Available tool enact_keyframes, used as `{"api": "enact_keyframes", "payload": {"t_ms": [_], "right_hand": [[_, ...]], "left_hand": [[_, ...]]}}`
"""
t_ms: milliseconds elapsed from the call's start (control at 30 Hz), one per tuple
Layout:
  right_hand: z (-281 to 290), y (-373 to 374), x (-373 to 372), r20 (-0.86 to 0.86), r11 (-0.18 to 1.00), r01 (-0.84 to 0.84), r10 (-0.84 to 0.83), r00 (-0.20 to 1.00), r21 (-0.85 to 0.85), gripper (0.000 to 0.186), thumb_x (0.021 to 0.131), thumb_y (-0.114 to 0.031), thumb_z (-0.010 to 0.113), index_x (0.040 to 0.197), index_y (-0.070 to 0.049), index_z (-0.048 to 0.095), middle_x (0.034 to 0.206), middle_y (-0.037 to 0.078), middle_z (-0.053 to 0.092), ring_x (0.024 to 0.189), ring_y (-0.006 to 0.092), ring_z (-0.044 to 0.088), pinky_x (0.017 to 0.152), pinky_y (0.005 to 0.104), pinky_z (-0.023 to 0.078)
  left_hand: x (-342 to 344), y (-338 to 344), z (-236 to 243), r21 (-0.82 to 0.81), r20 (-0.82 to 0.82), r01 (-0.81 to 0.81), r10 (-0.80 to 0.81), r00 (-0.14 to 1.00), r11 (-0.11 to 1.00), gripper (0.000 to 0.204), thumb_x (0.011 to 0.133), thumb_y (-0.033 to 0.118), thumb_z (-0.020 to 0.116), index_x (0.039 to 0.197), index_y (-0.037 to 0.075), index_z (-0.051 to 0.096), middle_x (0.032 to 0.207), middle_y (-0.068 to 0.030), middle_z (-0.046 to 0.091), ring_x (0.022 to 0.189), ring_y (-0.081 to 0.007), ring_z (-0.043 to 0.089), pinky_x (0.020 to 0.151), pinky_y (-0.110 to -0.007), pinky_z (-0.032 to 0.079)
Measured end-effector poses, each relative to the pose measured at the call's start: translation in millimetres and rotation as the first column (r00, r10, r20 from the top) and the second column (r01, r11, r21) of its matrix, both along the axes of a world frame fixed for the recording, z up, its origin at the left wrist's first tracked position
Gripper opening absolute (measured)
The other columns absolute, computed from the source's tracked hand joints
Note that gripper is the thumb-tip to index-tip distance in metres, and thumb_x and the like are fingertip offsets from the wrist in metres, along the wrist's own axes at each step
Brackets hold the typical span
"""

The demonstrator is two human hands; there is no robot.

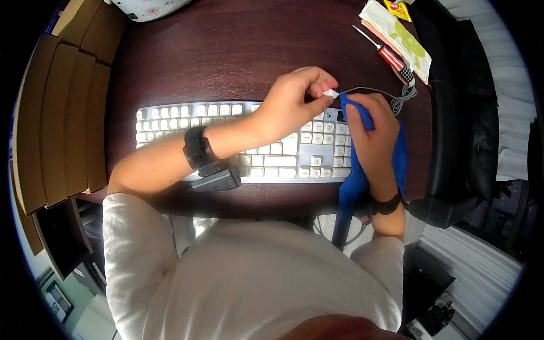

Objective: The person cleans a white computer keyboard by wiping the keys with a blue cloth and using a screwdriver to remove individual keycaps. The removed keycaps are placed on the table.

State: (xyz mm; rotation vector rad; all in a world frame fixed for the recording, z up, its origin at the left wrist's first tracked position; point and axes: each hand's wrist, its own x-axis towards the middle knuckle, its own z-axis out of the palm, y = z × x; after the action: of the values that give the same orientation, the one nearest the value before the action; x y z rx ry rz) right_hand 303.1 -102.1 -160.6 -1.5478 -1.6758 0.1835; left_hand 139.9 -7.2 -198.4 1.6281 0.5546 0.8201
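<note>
My left hand (297,105) pinches a small white keycap (330,93) between thumb and fingers, above the upper right part of a white keyboard (275,160). Close beside it, my right hand (371,124) grips a blue cloth (401,158), whose top edge reaches up near the keycap. The cloth drapes down over the right end of the keyboard and past the desk's front edge. Some keys along the middle of the keyboard are hidden by my left forearm.
The dark wooden desk (238,48) holds a screwdriver (391,59), a folded cloth pouch (411,45), a small yellow packet (396,8), a grey cable (405,96) and a white appliance (147,8). Cardboard panels (62,124) border the left, a black padded chair or armrest (453,119) the right.
</note>
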Motion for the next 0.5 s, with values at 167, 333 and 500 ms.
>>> {"api": "enact_keyframes", "payload": {"t_ms": [167, 333, 500], "right_hand": [[-2.6, 1.0, -1.6, 0.089, 0.997, -0.076, 0.075, 0.993, 0.009, 0.014, 0.083, -0.005, 0.07, 0.097, -0.003, 0.068, 0.088, 0.011, 0.066, 0.076, 0.0265, 0.067, 0.065, 0.0343, 0.051], [-7.4, 3.4, -1.5, 0.101, 0.999, -0.03, 0.033, 0.994, -0.026, 0.011, 0.083, -0.007, 0.07, 0.094, -0.004, 0.068, 0.086, 0.01, 0.065, 0.075, 0.0275, 0.066, 0.064, 0.0356, 0.051], [-10.3, 3.5, 3.9, 0.059, 0.987, 0.038, -0.03, 0.998, -0.153, 0.01, 0.085, -0.008, 0.069, 0.095, -0.004, 0.067, 0.086, 0.011, 0.065, 0.075, 0.0282, 0.066, 0.064, 0.035, 0.051]], "left_hand": [[-2.6, 1.5, 4.9, 0.083, -0.144, 0.101, -0.089, 0.986, 0.991, 0.015, 0.089, 0.0, 0.066, 0.104, -0.001, 0.067, 0.09, -0.0045, 0.064, 0.084, -0.0111, 0.063, 0.072, -0.026, 0.051], [-3.1, -0.3, 3.2, 0.12, -0.14, 0.031, -0.014, 0.99, 0.992, 0.013, 0.089, 0.003, 0.068, 0.102, -0.001, 0.069, 0.091, -0.0069, 0.065, 0.081, -0.0122, 0.063, 0.07, -0.026, 0.05], [-3.2, -0.6, 6.5, 0.154, -0.063, 0.018, -0.008, 0.998, 0.988, 0.016, 0.09, 0.006, 0.07, 0.104, -0.002, 0.068, 0.089, -0.0054, 0.065, 0.081, -0.0109, 0.062, 0.073, -0.025, 0.05]]}}
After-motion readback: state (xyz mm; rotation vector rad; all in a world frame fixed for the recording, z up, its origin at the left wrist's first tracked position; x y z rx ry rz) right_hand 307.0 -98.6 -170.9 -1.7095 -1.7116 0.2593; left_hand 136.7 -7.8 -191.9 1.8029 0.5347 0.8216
